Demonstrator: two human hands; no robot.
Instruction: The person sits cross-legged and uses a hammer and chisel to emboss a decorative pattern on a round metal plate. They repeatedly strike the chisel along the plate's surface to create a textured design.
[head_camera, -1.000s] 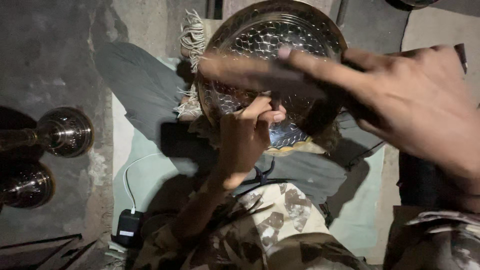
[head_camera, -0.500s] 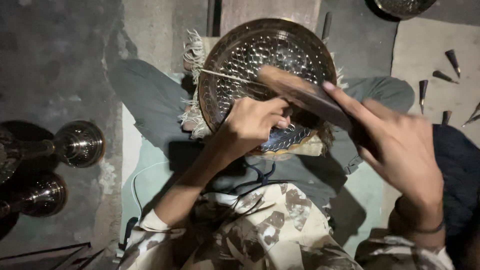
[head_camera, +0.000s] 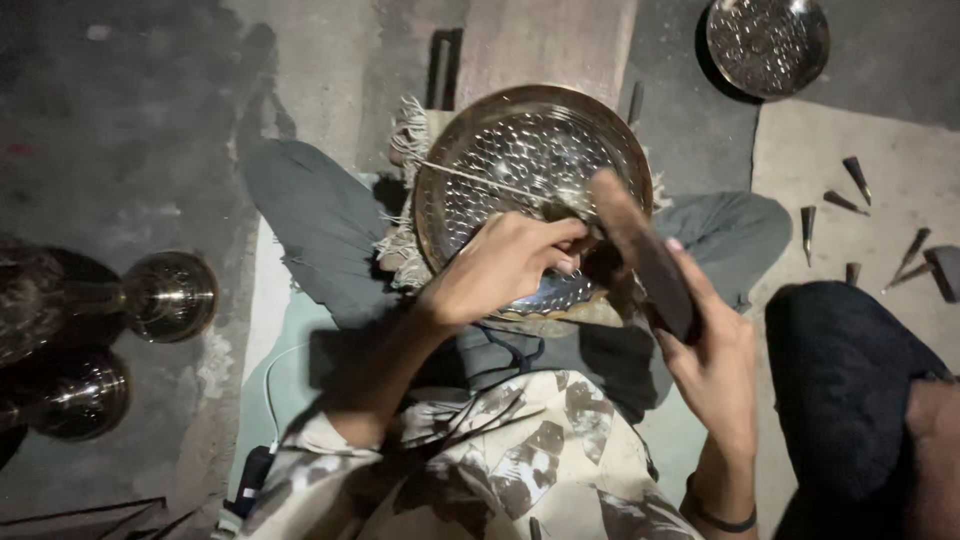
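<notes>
**Hammered metal plate, held across your lap for chasing**

Item: round metal plate (head_camera: 530, 160), dimpled all over, rim raised. It rests tilted on your crossed legs, over a fringed cloth (head_camera: 405, 200) that likely cushions it and keeps it from sliding.

Left hand (head_camera: 500, 270): closed around a thin metal punch (head_camera: 480, 180), fingers bunched low near the tip. The rod lies slantwise over the plate, its tip hidden by your fingers, so the point of contact cannot be made out. A grip that low probably steadies the tip against the surface.

Right hand (head_camera: 715, 360): wrapped firmly on a dark wooden mallet (head_camera: 640, 250), head angled toward the punch and just beside your left fingers.

Nearby stock: a second dimpled plate (head_camera: 768, 45) on the floor at upper right, well apart; several small pointed punches (head_camera: 860, 215) laid out on the pale mat at right, within reach of the mallet side; two polished goblet-shaped vessels (head_camera: 170, 295) at left.

Also present: a dark-clothed knee of another person (head_camera: 850, 390) at right.
</notes>
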